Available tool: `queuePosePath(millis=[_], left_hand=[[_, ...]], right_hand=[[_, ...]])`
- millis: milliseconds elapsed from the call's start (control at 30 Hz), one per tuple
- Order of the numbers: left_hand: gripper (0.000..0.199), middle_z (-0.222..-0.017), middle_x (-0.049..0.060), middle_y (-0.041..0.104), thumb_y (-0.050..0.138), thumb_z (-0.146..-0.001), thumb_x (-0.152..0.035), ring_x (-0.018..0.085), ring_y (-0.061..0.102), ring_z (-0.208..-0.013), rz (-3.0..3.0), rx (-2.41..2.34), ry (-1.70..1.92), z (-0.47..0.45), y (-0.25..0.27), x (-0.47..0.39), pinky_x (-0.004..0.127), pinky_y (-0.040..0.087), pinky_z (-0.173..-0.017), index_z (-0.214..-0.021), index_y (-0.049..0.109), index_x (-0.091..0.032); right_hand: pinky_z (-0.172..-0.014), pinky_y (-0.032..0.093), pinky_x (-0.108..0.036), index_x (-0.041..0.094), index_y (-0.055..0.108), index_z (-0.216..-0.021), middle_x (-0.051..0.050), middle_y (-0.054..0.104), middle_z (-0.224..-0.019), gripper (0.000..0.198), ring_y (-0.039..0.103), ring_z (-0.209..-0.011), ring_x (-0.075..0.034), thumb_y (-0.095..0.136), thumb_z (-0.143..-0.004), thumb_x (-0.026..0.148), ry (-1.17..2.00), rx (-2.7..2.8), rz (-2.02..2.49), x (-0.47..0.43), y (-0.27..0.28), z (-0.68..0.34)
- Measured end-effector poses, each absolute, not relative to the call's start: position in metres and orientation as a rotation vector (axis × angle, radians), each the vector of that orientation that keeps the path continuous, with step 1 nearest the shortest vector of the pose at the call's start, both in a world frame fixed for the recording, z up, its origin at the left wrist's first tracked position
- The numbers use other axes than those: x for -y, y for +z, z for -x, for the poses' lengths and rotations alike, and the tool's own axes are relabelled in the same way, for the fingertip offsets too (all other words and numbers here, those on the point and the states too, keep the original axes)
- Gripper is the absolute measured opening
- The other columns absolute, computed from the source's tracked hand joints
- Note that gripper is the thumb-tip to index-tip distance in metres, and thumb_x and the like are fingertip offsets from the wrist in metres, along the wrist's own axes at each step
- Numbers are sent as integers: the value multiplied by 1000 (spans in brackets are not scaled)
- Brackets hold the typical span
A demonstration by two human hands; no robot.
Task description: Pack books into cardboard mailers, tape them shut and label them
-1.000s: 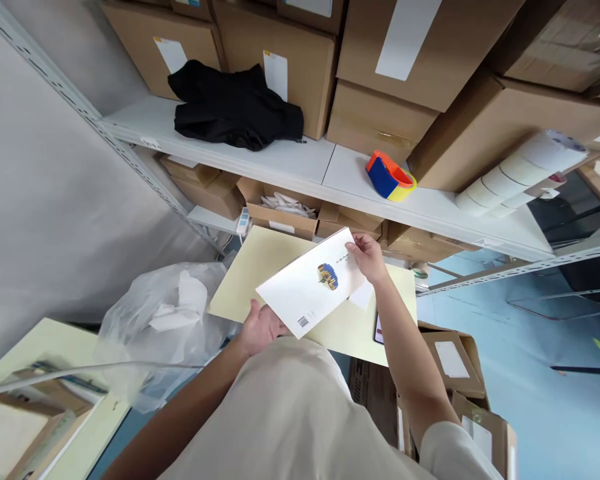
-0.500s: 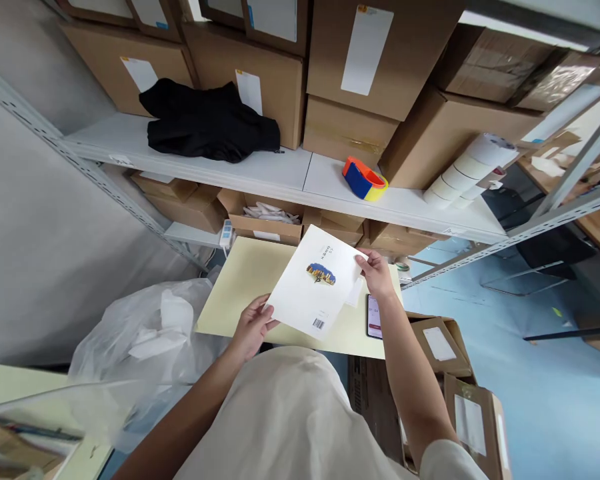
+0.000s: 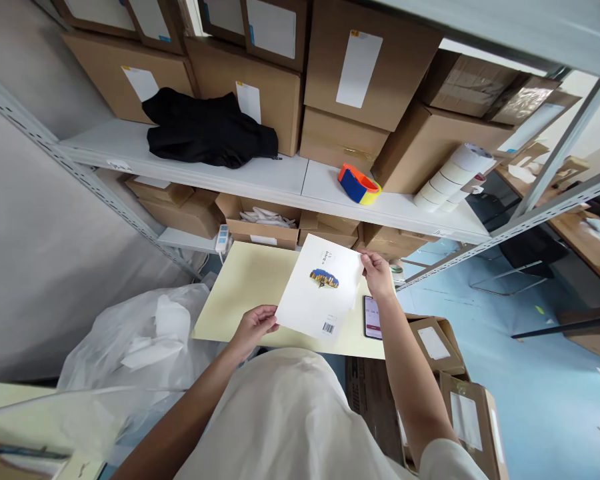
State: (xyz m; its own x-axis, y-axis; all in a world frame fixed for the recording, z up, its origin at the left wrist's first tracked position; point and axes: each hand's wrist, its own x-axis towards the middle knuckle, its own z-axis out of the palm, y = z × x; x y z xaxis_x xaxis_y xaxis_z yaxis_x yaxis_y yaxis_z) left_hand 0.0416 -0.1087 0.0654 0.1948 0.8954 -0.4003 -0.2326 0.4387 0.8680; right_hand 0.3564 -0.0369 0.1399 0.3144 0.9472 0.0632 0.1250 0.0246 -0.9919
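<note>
A thin white book [image 3: 314, 303] is held tilted over the pale yellow tabletop [image 3: 235, 287]. Its face carries a small blue and gold picture, a few dark characters and a barcode near the lower edge. My left hand [image 3: 254, 328] pinches the lower left corner between thumb and fingers. At the upper right corner, my right hand [image 3: 378, 275] grips the book with its thumb on top. A phone [image 3: 372, 317] with a lit screen lies on the tabletop beside my right forearm, which partly covers it. Whatever lies directly under the book is hidden.
Behind the table stands a grey metal shelf [image 3: 260, 175] with cardboard boxes [image 3: 345, 133], a black garment [image 3: 205, 130], coloured tape rolls [image 3: 359, 185] and white rolls [image 3: 453, 177]. Clear plastic bags [image 3: 145, 333] bulge at the left. Open cartons [image 3: 433, 343] stand on the right.
The book has turned slightly and shifted a little to the right and down, still in both hands. My left thumb covers less of the book's corner. The camera view has shifted slightly.
</note>
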Motion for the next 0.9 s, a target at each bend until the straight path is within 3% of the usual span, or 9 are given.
queuePosePath(millis=[233,367,500,600,700,800,900], left_hand=[[55,-79,3,68,85,-53,-40,13,61,-71,-636,-1101,1029,-44,57,106,29,51,-72,-98,64,-16],[49,-73,1,66,85,-53,-37,13,59,-67,-597,-1091,1021,-44,52,105,28,48,-71,-92,63,-18],[38,-91,7,70,76,-63,-49,22,62,-94,-716,-1045,895,-46,46,108,36,44,-87,-85,68,-19],[53,-100,10,71,59,-70,-68,28,57,-112,-718,-1021,851,-45,46,108,44,36,-99,-89,69,-20],[64,-96,11,71,58,-68,-74,28,63,-101,-725,-956,862,-40,54,104,43,40,-95,-98,68,-18],[52,-88,7,71,75,-63,-56,23,65,-86,-894,-1043,905,-39,62,97,36,48,-85,-99,69,-19],[40,-83,6,70,75,-65,-50,22,63,-79,-1052,-1150,925,-42,61,94,33,52,-78,-88,72,-17]], right_hand=[[-69,52,-31,25,63,-107,1,65,-81,37,60,-70,-14,61,-78,48,1152,1122,1293,39,147,-363],[-79,51,-34,27,62,-107,0,65,-93,34,61,-80,-14,67,-77,41,1160,1359,1212,34,155,-362],[-83,48,-34,25,64,-91,-3,63,-96,26,58,-92,-18,72,-74,43,869,1522,1238,20,163,-356],[-74,49,-31,24,64,-86,-2,64,-87,27,58,-82,-17,71,-73,46,916,1512,1221,11,166,-348],[-62,46,-29,22,67,-88,1,63,-74,32,55,-65,-13,72,-71,48,998,1486,1231,5,164,-340],[-68,49,-31,22,70,-93,-2,69,-81,38,60,-72,-16,76,-65,47,982,1465,1243,0,158,-332],[-80,52,-37,22,72,-95,-4,72,-92,40,65,-86,-20,79,-62,44,938,1430,1261,-4,154,-322]])
